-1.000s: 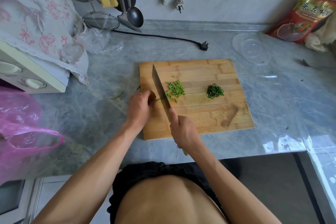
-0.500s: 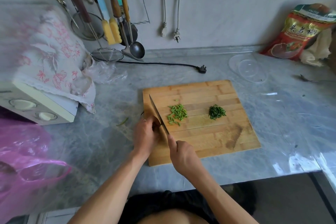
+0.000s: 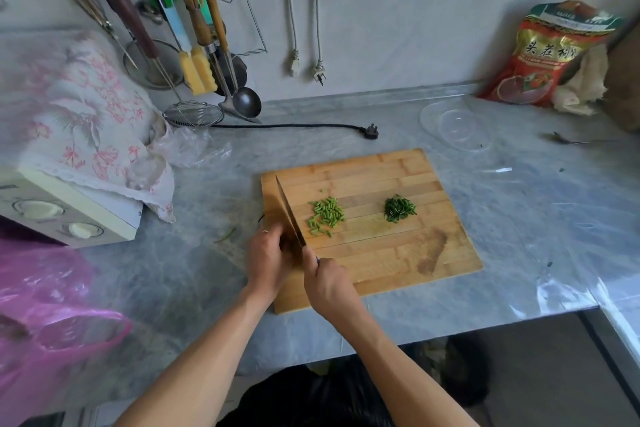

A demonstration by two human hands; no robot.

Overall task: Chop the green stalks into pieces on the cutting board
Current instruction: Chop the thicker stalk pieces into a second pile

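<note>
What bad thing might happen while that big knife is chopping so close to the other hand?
The left hand sits right against the cleaver blade, so a slip might nick a finger. The cutting happens at the cutting board left edge, so pieces could roll onto the counter, where one green scrap already lies.

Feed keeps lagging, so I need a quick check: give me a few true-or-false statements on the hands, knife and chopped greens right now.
1. The right hand grips the knife. True.
2. Two separate piles of chopped greens lie on the cutting board. True: a light green pile and a dark green pile.
3. The dark green pile sits nearest the blade. False: the light green pile does.
4. The left hand rests on the counter, away from the board. False: it is at the board's left edge, against the blade.
5. The clear plate holds chopped greens. False: none show on it.
</note>
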